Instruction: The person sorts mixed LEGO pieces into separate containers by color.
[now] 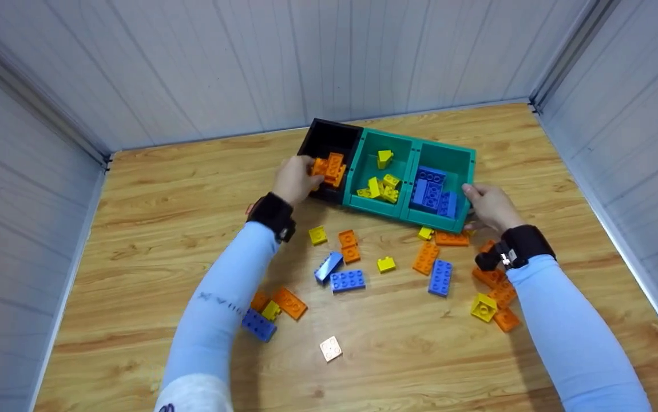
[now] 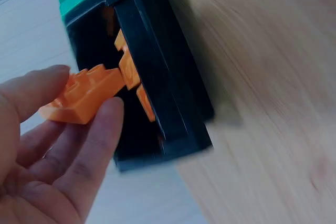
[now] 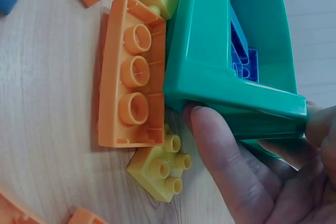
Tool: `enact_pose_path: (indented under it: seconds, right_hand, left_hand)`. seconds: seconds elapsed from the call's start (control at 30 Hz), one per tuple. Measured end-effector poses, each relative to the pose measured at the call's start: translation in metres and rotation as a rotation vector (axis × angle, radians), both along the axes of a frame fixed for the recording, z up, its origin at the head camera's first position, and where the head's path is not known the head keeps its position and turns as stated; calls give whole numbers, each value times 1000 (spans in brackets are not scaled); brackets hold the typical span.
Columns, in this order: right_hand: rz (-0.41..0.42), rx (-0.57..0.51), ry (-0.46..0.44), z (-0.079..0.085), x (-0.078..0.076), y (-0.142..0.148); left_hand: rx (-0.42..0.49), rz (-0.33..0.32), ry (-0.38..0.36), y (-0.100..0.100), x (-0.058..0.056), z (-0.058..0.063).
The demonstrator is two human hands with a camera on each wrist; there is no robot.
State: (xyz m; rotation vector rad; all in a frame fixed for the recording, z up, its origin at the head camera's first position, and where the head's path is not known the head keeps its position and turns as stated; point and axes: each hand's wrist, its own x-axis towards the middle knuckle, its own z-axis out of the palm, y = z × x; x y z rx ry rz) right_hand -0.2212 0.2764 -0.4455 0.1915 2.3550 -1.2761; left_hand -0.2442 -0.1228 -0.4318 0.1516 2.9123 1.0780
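Bins (image 1: 375,211), three, stand in a row on table (image 1: 191,189); bricks (image 1: 433,194) in each; loose bricks (image 1: 347,281) before them, clusters left (image 1: 290,303) and right (image 1: 503,294); wall (image 1: 249,63) behind.

Your head view is evenly bright; note soft shadows on the tabletop (image 1: 180,229) beside your sleeves (image 1: 569,332). Your left-wrist view is dimmer, bluish and blurred, its black bin (image 2: 164,74) losing interior detail.
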Motion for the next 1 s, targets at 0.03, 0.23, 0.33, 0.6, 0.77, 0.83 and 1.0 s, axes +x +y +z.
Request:
enact_pose_path:
  seconds: [0.03,0.23,0.33,0.6,0.77,0.83,1.0]
  right_hand:
    - [2,-2,2,0,0,-1]
    - [42,24,14,1,-2,-3]
    - [42,27,13,2,-3,-1]
    - [18,1,3,1,-3,0]
    - [2,-23,4,-1,-2,0]
    - [3,-31,3,-1,-2,0]
    - [6,-26,7,1,-2,3]
  left_hand:
    - [-5,-1,12,4,-5,-1]
    - [-31,17,32,15,-17,-7]
    - [-27,20,55,13,-19,-7]
    - [-64,204,130,-9,-32,2]
    - [-61,247,13,-23,-42,-2]
    - [-40,235,-32,-24,-44,-5]
    - [21,242,-126,-24,-45,-3]
